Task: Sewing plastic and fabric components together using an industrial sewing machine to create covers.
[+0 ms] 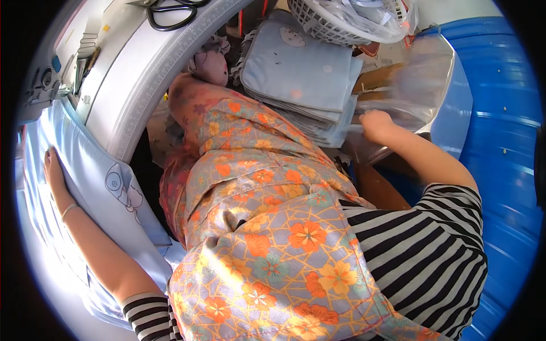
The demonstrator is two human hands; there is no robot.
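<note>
Pale blue fabric (pixel 108 187) lies on the worktop (pixel 122 74), left hand (pixel 54 173) pressed flat on it, fingers spread. Right hand (pixel 376 126) closes on the edge of a stack of grey-blue fabric pieces (pixel 301 74). Beyond that hand: white plastic basket (pixel 335 25) holding clear bags. Scissors (pixel 170 12) lie beyond left hand.

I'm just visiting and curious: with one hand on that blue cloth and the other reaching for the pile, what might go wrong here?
1. The right hand reaches sideways into the leaning stack of pale blue fabric pieces; tugging one could topple the pile.
2. The left hand alone pins the light blue cloth on the sewing table; it may slip.
3. The black-handled scissors lie near the table's edge.
</note>
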